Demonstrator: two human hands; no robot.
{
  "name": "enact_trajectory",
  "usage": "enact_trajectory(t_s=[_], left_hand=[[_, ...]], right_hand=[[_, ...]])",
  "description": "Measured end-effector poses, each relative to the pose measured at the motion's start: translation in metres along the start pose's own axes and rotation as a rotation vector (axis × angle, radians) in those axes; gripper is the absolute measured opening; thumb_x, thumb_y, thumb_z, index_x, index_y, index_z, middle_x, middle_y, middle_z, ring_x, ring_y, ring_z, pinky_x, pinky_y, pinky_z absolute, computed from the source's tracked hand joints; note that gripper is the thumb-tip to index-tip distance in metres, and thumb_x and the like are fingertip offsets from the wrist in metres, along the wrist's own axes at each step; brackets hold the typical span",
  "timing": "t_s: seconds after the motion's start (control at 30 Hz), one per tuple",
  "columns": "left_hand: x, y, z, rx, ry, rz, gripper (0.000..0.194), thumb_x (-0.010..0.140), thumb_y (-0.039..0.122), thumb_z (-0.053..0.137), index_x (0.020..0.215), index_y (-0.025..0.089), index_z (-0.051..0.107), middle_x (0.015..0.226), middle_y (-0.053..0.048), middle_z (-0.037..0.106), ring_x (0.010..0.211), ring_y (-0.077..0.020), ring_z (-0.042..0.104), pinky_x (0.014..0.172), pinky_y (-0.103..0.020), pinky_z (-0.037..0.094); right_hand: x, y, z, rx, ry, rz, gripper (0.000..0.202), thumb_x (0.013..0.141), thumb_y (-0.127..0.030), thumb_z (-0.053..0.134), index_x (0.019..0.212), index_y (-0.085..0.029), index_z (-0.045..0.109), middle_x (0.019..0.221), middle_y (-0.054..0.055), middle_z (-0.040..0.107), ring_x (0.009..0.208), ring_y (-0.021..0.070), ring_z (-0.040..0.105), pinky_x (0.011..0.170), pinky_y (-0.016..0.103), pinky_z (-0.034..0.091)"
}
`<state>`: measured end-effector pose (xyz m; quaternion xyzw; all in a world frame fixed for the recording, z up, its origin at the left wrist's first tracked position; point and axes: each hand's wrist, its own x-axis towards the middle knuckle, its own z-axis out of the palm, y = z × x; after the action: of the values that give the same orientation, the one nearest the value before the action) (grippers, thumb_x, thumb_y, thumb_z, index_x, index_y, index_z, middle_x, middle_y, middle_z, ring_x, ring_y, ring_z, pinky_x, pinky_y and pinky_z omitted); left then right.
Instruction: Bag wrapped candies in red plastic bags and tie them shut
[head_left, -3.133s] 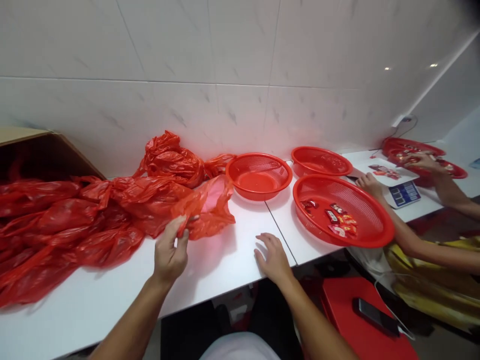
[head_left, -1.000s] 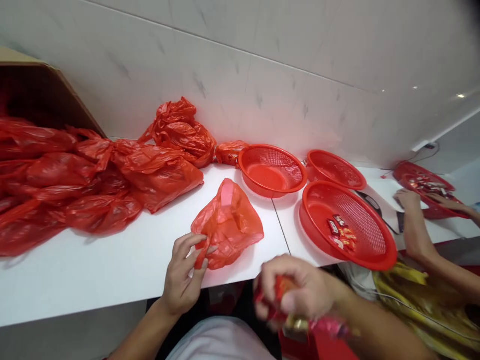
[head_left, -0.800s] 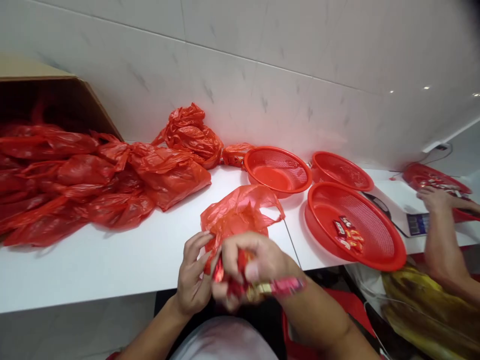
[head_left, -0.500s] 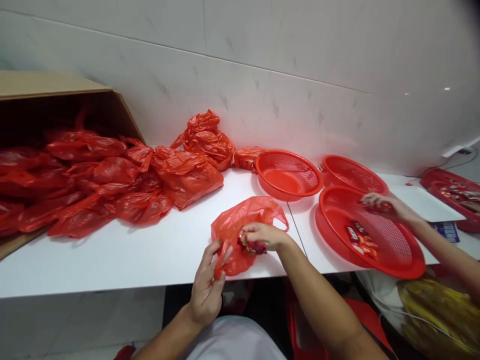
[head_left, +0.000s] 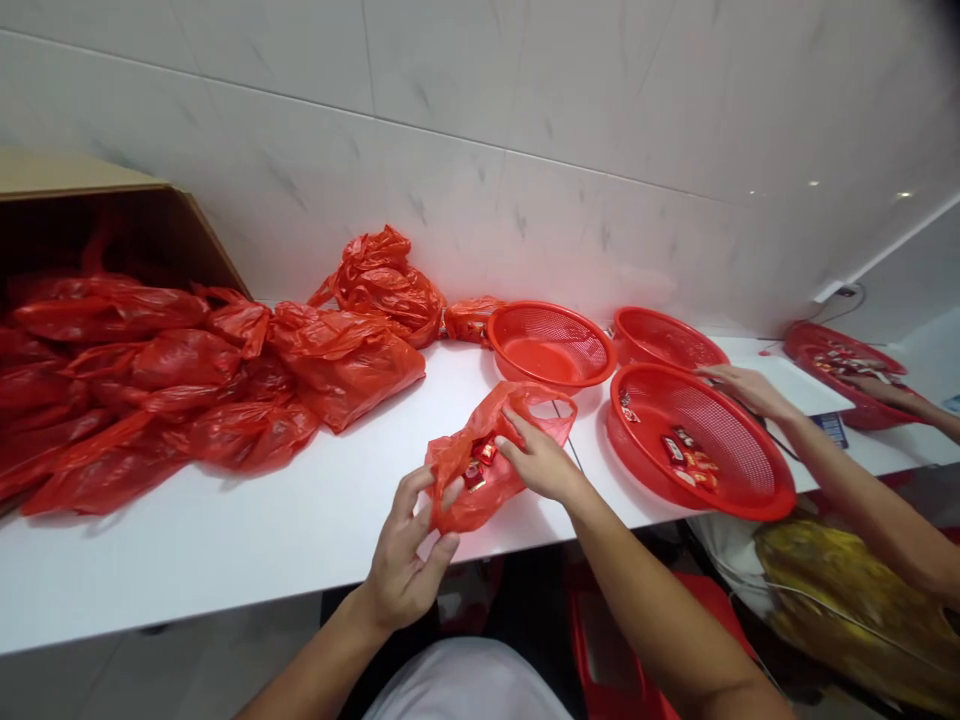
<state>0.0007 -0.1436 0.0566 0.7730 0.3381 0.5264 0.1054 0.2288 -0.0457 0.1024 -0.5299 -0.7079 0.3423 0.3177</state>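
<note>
In front of me at the table edge lies a thin red plastic bag (head_left: 480,505), its mouth facing up. Several small wrapped sweets (head_left: 478,467) in red and gold show inside it. My left hand (head_left: 411,555) grips the bag's near left rim, some fingers behind the plastic and the thumb in front. My right hand (head_left: 541,458) reaches over the right side of the mouth with fingers stretched out against the plastic; no sweets show in it.
Filled red bags (head_left: 187,370) spill from a cardboard box (head_left: 82,172) at left. Red baskets (head_left: 551,375) stand at right; the nearest basket (head_left: 712,400) holds sweets, a co-worker's hand (head_left: 750,388) at its rim. Another hand reaches into a far-right basket (head_left: 806,340).
My right hand has let go of its handful of sweets, which now lie in the bag, and its fingers have spread. The view has shifted rightward. A second co-worker's arm has appeared.
</note>
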Motion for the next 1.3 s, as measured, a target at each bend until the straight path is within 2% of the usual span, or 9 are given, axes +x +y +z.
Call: enact_trajectory(t_s=[0.13,0.27,0.43,0.6,0.73,0.87,1.03,1.2,1.3], left_hand=[[0.003,-0.009,-0.011,-0.008,0.080,-0.037,0.056,0.105,0.044,0.056,0.159,0.031,0.051,0.135,-0.014,0.051,0.126,-0.0304,0.054,0.106,-0.051,0.053],[0.014,-0.016,-0.019,0.016,0.145,-0.042,0.053,0.101,0.057,0.060,0.148,0.032,0.063,0.131,-0.013,0.049,0.124,-0.0307,0.053,0.111,-0.056,0.048],[0.057,-0.015,-0.031,-0.019,0.161,-0.018,0.035,0.092,0.056,0.073,0.107,0.026,0.081,0.138,-0.013,0.053,0.125,-0.0311,0.057,0.107,-0.053,0.054],[0.126,-0.001,-0.051,-0.223,0.166,-0.172,0.034,0.094,0.043,0.076,0.120,0.021,0.078,0.121,-0.011,0.073,0.119,-0.0278,0.068,0.110,-0.047,0.054],[0.177,0.020,-0.062,-0.393,0.117,-0.270,0.032,0.092,0.041,0.079,0.114,0.018,0.079,0.112,-0.010,0.078,0.108,-0.0263,0.073,0.100,-0.044,0.059],[0.206,0.056,-0.054,-0.395,-0.184,-0.113,0.016,0.090,0.033,0.080,0.098,0.019,0.083,0.106,-0.009,0.078,0.104,-0.0257,0.075,0.096,-0.043,0.061],[0.221,0.081,-0.039,-0.226,-0.664,0.082,0.010,0.091,0.023,0.076,0.097,0.025,0.085,0.126,-0.008,0.074,0.114,-0.0259,0.072,0.100,-0.039,0.059],[0.201,0.056,-0.039,-0.267,-0.463,-0.055,0.013,0.096,0.030,0.071,0.099,0.019,0.078,0.116,-0.008,0.077,0.102,-0.0216,0.074,0.096,-0.035,0.058],[0.163,0.036,-0.028,-0.245,-0.565,-0.211,0.025,0.095,0.028,0.071,0.118,0.018,0.074,0.106,-0.007,0.079,0.088,-0.0185,0.074,0.082,-0.029,0.059]], right_hand=[[-0.027,0.006,-0.040,-0.247,0.360,-0.068,0.029,0.097,-0.045,0.059,0.102,-0.020,0.074,0.093,0.009,0.077,0.087,0.0256,0.073,0.087,0.040,0.055],[-0.023,0.028,-0.062,-0.267,0.841,-0.022,0.070,0.075,-0.060,0.082,0.125,-0.015,0.065,0.126,0.021,0.068,0.115,0.0352,0.063,0.104,0.052,0.048],[0.001,0.035,-0.051,0.452,0.377,0.092,0.055,0.083,-0.065,0.071,0.107,-0.016,0.073,0.124,0.018,0.072,0.110,0.0306,0.068,0.099,0.048,0.052],[-0.001,-0.009,-0.055,0.634,0.395,-0.264,0.033,0.087,-0.053,0.071,0.076,-0.022,0.066,0.150,0.015,0.060,0.114,0.0267,0.067,0.094,0.043,0.055],[-0.012,-0.050,-0.072,0.820,0.290,-0.460,0.027,0.093,-0.054,0.065,0.100,-0.028,0.061,0.120,0.010,0.072,0.100,0.0242,0.070,0.089,0.043,0.056],[-0.023,-0.082,-0.064,0.706,-0.191,-0.326,0.059,0.088,-0.053,0.077,0.136,-0.029,0.052,0.074,-0.005,0.058,0.069,0.0171,0.061,0.073,0.035,0.055],[-0.030,-0.097,-0.043,0.288,-0.290,-0.301,0.017,0.093,-0.037,0.071,0.087,-0.022,0.068,0.076,0.000,0.059,0.068,0.0150,0.056,0.058,0.027,0.047],[-0.037,-0.070,-0.041,0.464,-0.243,-0.059,0.056,0.104,-0.069,0.043,0.092,-0.022,0.069,0.065,0.000,0.059,0.047,0.0123,0.049,0.044,0.027,0.041],[-0.050,-0.047,-0.031,0.535,-0.249,0.044,0.061,0.099,-0.080,0.043,0.089,-0.023,0.062,0.054,-0.004,0.054,0.042,0.0116,0.046,0.042,0.025,0.037]])
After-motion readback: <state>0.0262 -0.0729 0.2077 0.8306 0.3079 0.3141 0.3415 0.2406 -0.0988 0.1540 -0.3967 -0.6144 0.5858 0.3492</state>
